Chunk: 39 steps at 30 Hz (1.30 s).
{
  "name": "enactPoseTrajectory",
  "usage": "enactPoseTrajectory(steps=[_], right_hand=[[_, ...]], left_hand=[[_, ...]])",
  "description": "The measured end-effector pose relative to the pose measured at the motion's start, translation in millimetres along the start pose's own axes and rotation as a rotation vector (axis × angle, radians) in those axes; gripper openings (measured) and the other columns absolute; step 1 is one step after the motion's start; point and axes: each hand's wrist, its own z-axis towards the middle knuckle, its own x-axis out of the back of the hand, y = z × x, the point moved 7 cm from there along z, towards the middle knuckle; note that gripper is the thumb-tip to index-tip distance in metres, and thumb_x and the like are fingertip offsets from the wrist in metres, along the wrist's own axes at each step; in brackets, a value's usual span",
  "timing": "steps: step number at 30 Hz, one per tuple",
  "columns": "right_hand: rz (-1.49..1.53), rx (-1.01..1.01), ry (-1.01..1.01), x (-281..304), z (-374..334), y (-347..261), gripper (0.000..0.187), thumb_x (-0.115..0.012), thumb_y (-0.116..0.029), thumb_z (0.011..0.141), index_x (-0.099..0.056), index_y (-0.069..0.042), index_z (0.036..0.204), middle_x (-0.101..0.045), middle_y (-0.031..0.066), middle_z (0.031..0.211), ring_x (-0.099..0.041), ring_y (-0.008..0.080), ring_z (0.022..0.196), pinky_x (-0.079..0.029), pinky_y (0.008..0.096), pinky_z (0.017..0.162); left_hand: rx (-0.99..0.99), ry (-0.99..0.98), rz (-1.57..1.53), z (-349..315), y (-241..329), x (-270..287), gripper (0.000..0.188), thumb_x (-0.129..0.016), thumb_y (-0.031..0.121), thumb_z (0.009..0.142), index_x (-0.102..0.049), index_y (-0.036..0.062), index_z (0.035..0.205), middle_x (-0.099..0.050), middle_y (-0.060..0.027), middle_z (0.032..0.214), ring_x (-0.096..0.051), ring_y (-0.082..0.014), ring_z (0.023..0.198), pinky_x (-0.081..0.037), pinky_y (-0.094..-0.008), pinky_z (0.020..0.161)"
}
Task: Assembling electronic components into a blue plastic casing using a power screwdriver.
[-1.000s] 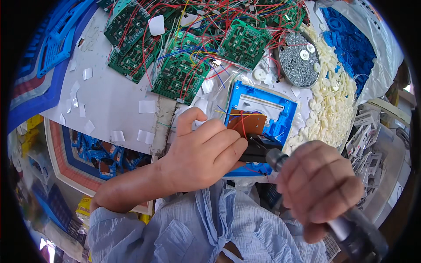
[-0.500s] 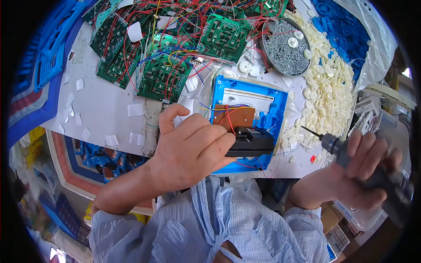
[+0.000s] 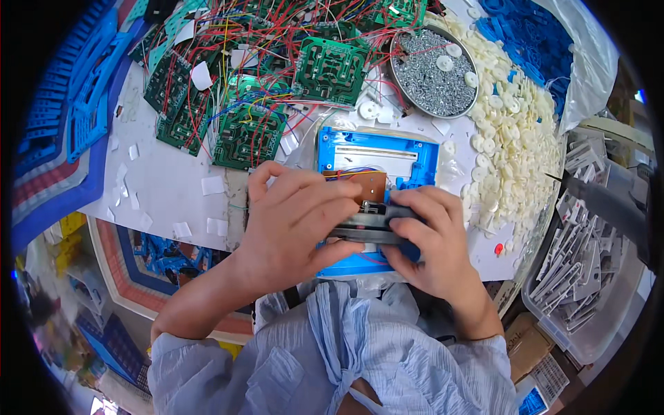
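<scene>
Both my hands grip a black plastic box-like part [image 3: 377, 234] just above the near half of a blue plastic housing [image 3: 325, 146]. Fingers and thumb of my left hand [image 3: 287, 225] close on its left end. My right hand [image 3: 437, 238] pinches its right end between thumb and fingers. A brown circuit board [image 3: 372, 184] with red, blue and yellow wires sits in the housing beyond the part. The housing's near interior is partly hidden by my hands. Off to the right, out of my grasp, is a dark power screwdriver [image 3: 609, 204] with a thin bit.
Green circuit boards [image 3: 328, 69] with tangled wires cover the far left. A round metal dish of screws [image 3: 436, 76] stands beside cream plastic wheels [image 3: 508, 124]. Blue parts [image 3: 529, 34] lie beyond. A clear bin [image 3: 595, 332] of flat pieces is at right; a red bit [image 3: 499, 248] lies nearby.
My right hand has let go of the screwdriver and come left to the black part. The part looks lifted and tilted, with both hands now on it.
</scene>
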Motion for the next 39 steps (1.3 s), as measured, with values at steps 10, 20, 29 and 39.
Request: enactPoseTrajectory(steps=[10,20,29,39], right_hand=[[0.344,-0.243,-0.041,25,33,36,0.055,-0.081,-0.011,0.077,-0.066,-0.006,0.130,-0.071,0.0114,0.105,-0.068,0.0219,0.082,-0.055,0.0302,0.069],[-0.275,-0.160,-0.126,37,64,28,0.042,-0.078,-0.029,0.084,-0.070,-0.007,0.119,-0.067,0.0108,0.093,-0.066,0.0293,0.080,-0.054,0.0375,0.068],[-0.134,0.056,-0.022,27,49,25,0.046,-0.081,-0.007,0.072,-0.071,-0.005,0.116,-0.064,0.0123,0.107,-0.063,0.0301,0.086,-0.054,0.0385,0.071],[0.093,-0.045,-0.022,20,44,53,0.045,-0.081,-0.002,0.074,-0.072,-0.005,0.118,-0.064,0.0128,0.110,-0.062,0.0289,0.094,-0.053,0.0368,0.075]], left_hand=[[0.201,0.052,-0.145,-1,-10,-2,0.069,-0.065,0.020,0.097,-0.028,-0.0051,0.149,-0.066,-0.0120,0.119,-0.057,-0.0215,0.109,-0.042,-0.0377,0.096],[0.112,0.019,0.099,11,6,-10,0.057,-0.074,0.010,0.081,-0.060,-0.0001,0.135,-0.063,-0.0112,0.113,-0.056,-0.0303,0.100,-0.039,-0.0442,0.090],[0.076,0.095,0.137,8,2,-14,0.059,-0.075,0.017,0.078,-0.061,0.0026,0.133,-0.060,-0.0082,0.108,-0.056,-0.0280,0.096,-0.042,-0.0457,0.085],[0.119,0.108,0.194,16,10,-7,0.058,-0.077,0.019,0.075,-0.063,0.0074,0.130,-0.059,-0.0059,0.115,-0.056,-0.0272,0.099,-0.041,-0.0458,0.090]])
